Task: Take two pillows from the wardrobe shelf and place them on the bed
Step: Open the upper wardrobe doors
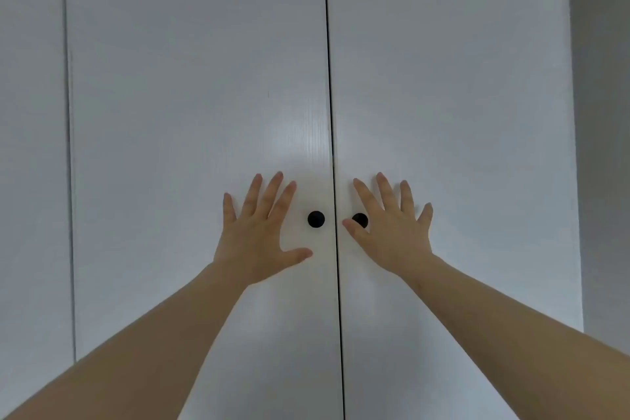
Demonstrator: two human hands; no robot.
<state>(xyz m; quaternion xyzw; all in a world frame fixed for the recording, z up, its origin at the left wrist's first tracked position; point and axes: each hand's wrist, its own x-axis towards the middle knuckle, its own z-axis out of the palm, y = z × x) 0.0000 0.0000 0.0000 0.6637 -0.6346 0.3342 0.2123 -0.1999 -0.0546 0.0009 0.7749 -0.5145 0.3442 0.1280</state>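
Step in hand: the opening of the wardrobe is judged to be about to start; both doors are shut and no pillow has been reached.

Far-left panel: a plain white panel (32, 147) is seen at 9 o'clock, set off from the doors by a thin dark seam.

Left door: a tall, smooth white wardrobe door (191, 78) fills the left half of the view, with a faint sheen near its inner edge.

Left hand: the left hand (254, 232) is raised before the left door at about 7 o'clock of the left knob, fingers spread wide and thumb out toward the gap; nothing is held. Whether the palm touches the door cannot be told.

Left knob: a small round black knob (316, 219) is seen just beside the centre gap, clear of the hand.

Right knob: a matching round black knob (360, 219) is partly covered by the thumb of the right hand.

Right hand: the right hand (392, 232) is spread open at 3 o'clock of that knob, and nothing is gripped.

Right door: a second white wardrobe door (460, 78) is shut flush against the first.

Room: a strip of grey wall (603, 147) is seen at 3 o'clock.

Pillows and bed: neither is in view; the pillows are presumed to lie behind the doors.

Next move: each knob would need to be pinched and both doors drawn outward.
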